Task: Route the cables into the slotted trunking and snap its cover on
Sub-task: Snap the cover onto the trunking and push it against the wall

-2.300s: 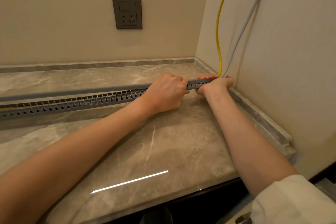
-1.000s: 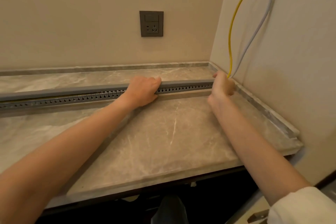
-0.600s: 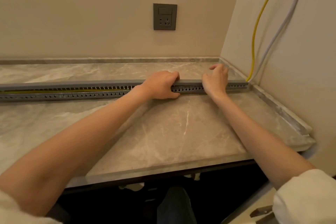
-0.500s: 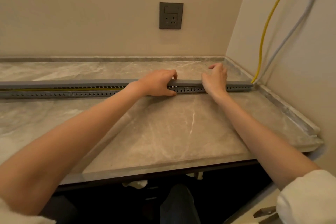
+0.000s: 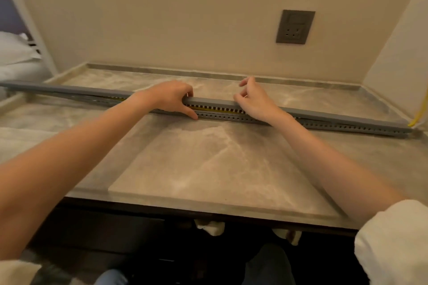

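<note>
A long grey slotted trunking [image 5: 328, 126] lies across the marble counter [image 5: 208, 164]. Its grey cover [image 5: 213, 101] rests on top, seated toward the right end and lifted toward the left, where it sticks out past the counter. A yellow cable [image 5: 203, 108] shows through the slots between my hands and leaves the trunking's right end [image 5: 416, 115]. My left hand [image 5: 171, 99] pinches the cover and trunking, thumb in front and fingers on top. My right hand [image 5: 254, 102] rests its heel on the cover, its fingers curled loosely above it.
A dark grey wall socket [image 5: 295, 26] sits on the back wall. A low marble upstand [image 5: 185, 73] runs along the counter's back. White bedding [image 5: 16, 53] lies beyond the left end. My legs show below the counter's front edge.
The view has swung left. Both hands have slid leftward along the trunking, away from the right end where the cables come out. The cover now lies flat behind my right hand.
</note>
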`<state>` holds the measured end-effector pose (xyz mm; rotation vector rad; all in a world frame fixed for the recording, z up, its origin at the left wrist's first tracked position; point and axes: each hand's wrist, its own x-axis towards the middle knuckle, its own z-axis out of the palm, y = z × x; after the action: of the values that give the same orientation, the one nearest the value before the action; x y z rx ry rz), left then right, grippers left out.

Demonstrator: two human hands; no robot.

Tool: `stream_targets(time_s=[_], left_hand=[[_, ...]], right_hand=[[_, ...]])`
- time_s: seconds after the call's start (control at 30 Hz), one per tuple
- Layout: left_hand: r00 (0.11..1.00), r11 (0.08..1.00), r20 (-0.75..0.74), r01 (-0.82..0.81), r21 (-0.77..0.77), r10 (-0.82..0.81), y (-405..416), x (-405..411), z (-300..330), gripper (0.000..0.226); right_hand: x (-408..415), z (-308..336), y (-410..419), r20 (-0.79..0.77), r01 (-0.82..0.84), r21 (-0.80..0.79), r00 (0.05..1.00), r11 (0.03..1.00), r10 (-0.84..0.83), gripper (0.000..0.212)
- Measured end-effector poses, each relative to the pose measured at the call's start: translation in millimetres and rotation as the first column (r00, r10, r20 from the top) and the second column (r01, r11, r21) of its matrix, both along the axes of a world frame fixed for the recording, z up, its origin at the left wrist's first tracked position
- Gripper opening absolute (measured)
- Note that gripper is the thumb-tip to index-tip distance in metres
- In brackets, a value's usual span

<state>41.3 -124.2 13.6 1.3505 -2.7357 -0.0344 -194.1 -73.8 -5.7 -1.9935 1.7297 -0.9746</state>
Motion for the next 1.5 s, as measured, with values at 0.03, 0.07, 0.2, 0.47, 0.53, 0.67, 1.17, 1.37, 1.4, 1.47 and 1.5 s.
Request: stream_targets(time_s=[0.03,0.07,0.2,0.47,0.53,0.67,1.17,1.37,1.4,1.47,1.5], left_hand=[[1.0,1.0,0.018,-0.024,0.008,0.024,-2,16,1,0.063],[0.998,0.999,0.032,-0.047,0.013,0.046,-4,30,2,0.063],[0.988,0.988,0.038,-0.148,0.048,0.146,-14,89,7,0.063],[0.959,0.959,-0.061,-0.273,0.077,0.278,-26,197,10,0.032],[0.954,0.964,-0.143,-0.262,0.042,0.265,-26,212,3,0.03],[0.945,0.974,-0.244,-0.227,-0.02,0.216,-27,221,-8,0.034],[0.887,0.887,0.0,-0.461,0.024,0.462,-66,371,10,0.031],[0.915,0.914,-0.057,-0.403,-0.05,0.4,-69,382,8,0.034],[0.917,0.916,-0.052,-0.397,-0.046,0.395,-70,383,9,0.032],[0.921,0.919,-0.039,-0.39,-0.056,0.388,-71,385,10,0.029],[0.923,0.921,-0.027,-0.385,-0.064,0.384,-72,385,10,0.028]], right_hand=[[12,-2,-4,-0.046,-0.056,0.013,0.997,0.998,0.056,0.031],[24,-2,-8,-0.083,-0.1,0.021,0.991,0.995,0.101,0.034],[69,2,-23,-0.167,-0.238,0.031,0.957,0.971,0.239,0.043],[157,1,-42,-0.434,-0.409,0.027,0.817,0.912,0.38,0.036],[183,1,-48,-0.47,-0.435,0.02,0.791,0.9,0.392,0.03],[228,6,-61,-0.518,-0.466,0.017,0.752,0.885,0.406,0.029],[357,14,-108,-0.566,-0.545,-0.014,0.696,0.838,0.443,0.036],[383,11,-115,-0.638,-0.541,-0.081,0.674,0.837,0.373,0.034],[385,10,-114,-0.66,-0.537,-0.092,0.663,0.838,0.352,0.033],[389,10,-112,-0.714,-0.528,-0.129,0.637,0.839,0.291,0.028],[391,11,-110,-0.738,-0.525,-0.149,0.623,0.838,0.259,0.023]])
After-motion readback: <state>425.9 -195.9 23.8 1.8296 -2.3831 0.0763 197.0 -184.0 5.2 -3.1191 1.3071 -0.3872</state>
